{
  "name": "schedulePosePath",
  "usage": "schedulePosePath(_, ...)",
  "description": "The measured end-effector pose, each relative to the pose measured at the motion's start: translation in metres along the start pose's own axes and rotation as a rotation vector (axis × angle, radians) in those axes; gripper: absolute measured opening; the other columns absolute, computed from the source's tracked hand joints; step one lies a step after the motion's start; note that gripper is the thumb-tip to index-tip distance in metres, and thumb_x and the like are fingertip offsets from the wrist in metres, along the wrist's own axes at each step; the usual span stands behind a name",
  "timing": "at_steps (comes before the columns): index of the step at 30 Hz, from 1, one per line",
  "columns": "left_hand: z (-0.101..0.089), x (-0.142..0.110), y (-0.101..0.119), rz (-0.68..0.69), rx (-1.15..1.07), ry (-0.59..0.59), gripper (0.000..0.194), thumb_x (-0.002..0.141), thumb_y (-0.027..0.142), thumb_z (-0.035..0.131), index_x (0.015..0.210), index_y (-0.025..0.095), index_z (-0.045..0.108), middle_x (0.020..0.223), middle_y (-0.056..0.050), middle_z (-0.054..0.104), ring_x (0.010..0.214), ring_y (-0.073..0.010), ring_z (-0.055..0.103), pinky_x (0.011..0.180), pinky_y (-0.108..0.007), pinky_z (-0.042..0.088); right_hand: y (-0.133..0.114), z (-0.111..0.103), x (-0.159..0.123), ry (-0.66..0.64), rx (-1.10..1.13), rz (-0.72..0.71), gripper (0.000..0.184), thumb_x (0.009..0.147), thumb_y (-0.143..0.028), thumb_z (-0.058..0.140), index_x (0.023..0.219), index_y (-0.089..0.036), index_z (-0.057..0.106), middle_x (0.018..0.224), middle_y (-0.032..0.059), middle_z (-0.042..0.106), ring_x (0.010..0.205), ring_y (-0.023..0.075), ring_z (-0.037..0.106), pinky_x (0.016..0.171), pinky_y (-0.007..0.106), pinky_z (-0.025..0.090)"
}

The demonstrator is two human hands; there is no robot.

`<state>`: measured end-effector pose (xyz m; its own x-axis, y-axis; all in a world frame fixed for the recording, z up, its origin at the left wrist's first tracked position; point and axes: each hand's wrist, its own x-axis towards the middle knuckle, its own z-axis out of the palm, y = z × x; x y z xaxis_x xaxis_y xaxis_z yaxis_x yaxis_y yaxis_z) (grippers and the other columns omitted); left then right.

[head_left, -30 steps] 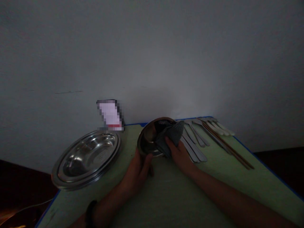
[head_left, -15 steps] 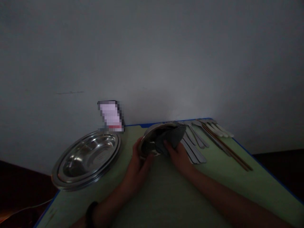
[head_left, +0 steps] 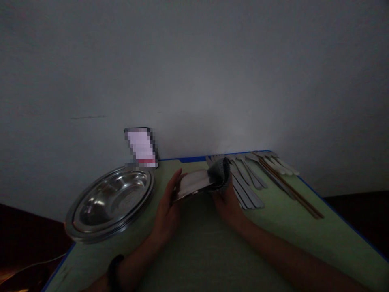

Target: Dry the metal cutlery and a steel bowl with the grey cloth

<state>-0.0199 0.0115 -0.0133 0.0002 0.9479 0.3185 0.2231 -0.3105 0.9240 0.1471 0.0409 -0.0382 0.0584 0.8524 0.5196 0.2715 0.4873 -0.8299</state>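
A metal bowl point(head_left: 193, 181) is held above the middle of the table, tipped so that its outer side faces up and its inside is hidden. My left hand point(head_left: 168, 202) grips its left rim, fingers behind and thumb on the near side. At the bowl's right rim, my right hand point(head_left: 226, 200) is closed on a dark grey cloth point(head_left: 220, 172), which folds over the edge of the bowl. Part of the right hand's fingers is hidden by the cloth and bowl.
Stacked metal basins point(head_left: 112, 202) stand on the left of the green table point(head_left: 194, 251). A phone point(head_left: 141, 147) leans against the wall behind them. To the right lie forks and spoons point(head_left: 251, 174), brown chopsticks point(head_left: 291, 188) and white-handled utensils point(head_left: 281, 165).
The bowl has turned over from showing its inside to showing its outside. The cloth has gone from inside the bowl to wrapping its right rim. My left hand has shifted slightly left.
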Motion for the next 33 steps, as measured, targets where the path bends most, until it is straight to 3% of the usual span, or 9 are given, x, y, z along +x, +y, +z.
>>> schedulePosePath(4,0.000,-0.001,0.000,-0.005,0.023,-0.060,0.052,0.083,0.021,0.051,0.134,0.027,0.041,0.135,-0.006,0.050,0.123,-0.0259,0.044,0.102,-0.043,0.035,0.001,-0.003,0.001,0.022,-0.006,-0.036,0.042,0.073,-0.019,0.054,0.114,-0.020,0.047,0.113,0.0099,0.057,0.107,0.0235,0.053,0.095,0.041,0.040)
schedulePosePath(9,0.000,0.004,-0.002,-0.047,-0.053,-0.064,0.048,0.084,0.028,0.051,0.130,0.021,0.043,0.132,-0.008,0.052,0.121,-0.0252,0.047,0.102,-0.041,0.036,-0.003,-0.006,0.011,-0.069,-0.027,0.124,0.025,0.082,-0.031,0.047,0.098,-0.018,0.061,0.100,0.0103,0.066,0.099,0.0257,0.058,0.090,0.042,0.042)
schedulePosePath(13,0.001,0.005,-0.005,-0.041,-0.072,-0.031,0.051,0.082,0.032,0.055,0.130,0.021,0.042,0.133,-0.008,0.051,0.122,-0.0261,0.047,0.101,-0.041,0.037,-0.008,-0.005,0.014,-0.123,0.016,0.167,0.031,0.084,-0.038,0.046,0.101,-0.018,0.062,0.102,0.0100,0.067,0.101,0.0255,0.058,0.092,0.040,0.041)
schedulePosePath(18,0.004,0.004,-0.003,-0.051,-0.055,-0.051,0.050,0.082,0.029,0.055,0.131,0.023,0.042,0.129,-0.007,0.055,0.118,-0.0254,0.050,0.099,-0.042,0.040,-0.005,-0.003,0.011,-0.033,0.031,0.140,0.036,0.084,-0.033,0.045,0.113,-0.018,0.057,0.110,0.0103,0.064,0.112,0.0245,0.052,0.101,0.042,0.034)
schedulePosePath(21,0.006,0.005,0.002,-0.084,-0.035,-0.071,0.048,0.080,0.025,0.057,0.127,0.020,0.047,0.123,-0.008,0.060,0.115,-0.0258,0.054,0.098,-0.043,0.041,-0.003,-0.004,0.010,0.033,0.023,0.122,0.036,0.082,-0.029,0.045,0.114,-0.016,0.055,0.115,0.0123,0.060,0.110,0.0237,0.053,0.100,0.042,0.034)
schedulePosePath(24,0.005,0.003,0.009,-0.118,-0.037,0.003,0.045,0.081,0.025,0.055,0.125,0.020,0.050,0.125,-0.007,0.059,0.115,-0.0256,0.054,0.097,-0.042,0.042,-0.005,-0.006,0.010,0.030,0.023,0.119,0.034,0.080,-0.027,0.049,0.111,-0.016,0.056,0.111,0.0115,0.063,0.104,0.0232,0.056,0.095,0.041,0.039)
schedulePosePath(27,0.001,-0.004,0.013,-0.015,-0.026,0.070,0.038,0.086,0.026,0.051,0.124,0.025,0.052,0.130,-0.005,0.055,0.120,-0.0241,0.049,0.101,-0.041,0.039,-0.007,-0.007,0.011,-0.097,-0.021,0.208,0.031,0.075,-0.030,0.058,0.102,-0.016,0.061,0.095,0.0097,0.069,0.088,0.0249,0.062,0.078,0.039,0.048)
schedulePosePath(31,-0.001,-0.012,0.015,0.237,-0.020,-0.014,0.031,0.089,0.023,0.047,0.117,0.031,0.059,0.133,-0.002,0.051,0.125,-0.0228,0.043,0.105,-0.041,0.034,-0.005,-0.008,0.011,-0.210,-0.020,0.252,0.025,0.072,-0.036,0.060,0.087,-0.018,0.068,0.080,0.0071,0.072,0.076,0.0258,0.065,0.066,0.037,0.049)
schedulePosePath(33,-0.001,-0.012,0.015,0.218,-0.040,-0.008,0.031,0.090,0.024,0.047,0.117,0.031,0.059,0.133,-0.002,0.052,0.124,-0.0226,0.045,0.104,-0.040,0.035,-0.005,-0.008,0.012,-0.216,0.002,0.218,0.022,0.075,-0.037,0.056,0.079,-0.020,0.069,0.076,0.0049,0.071,0.076,0.0250,0.065,0.065,0.035,0.048)
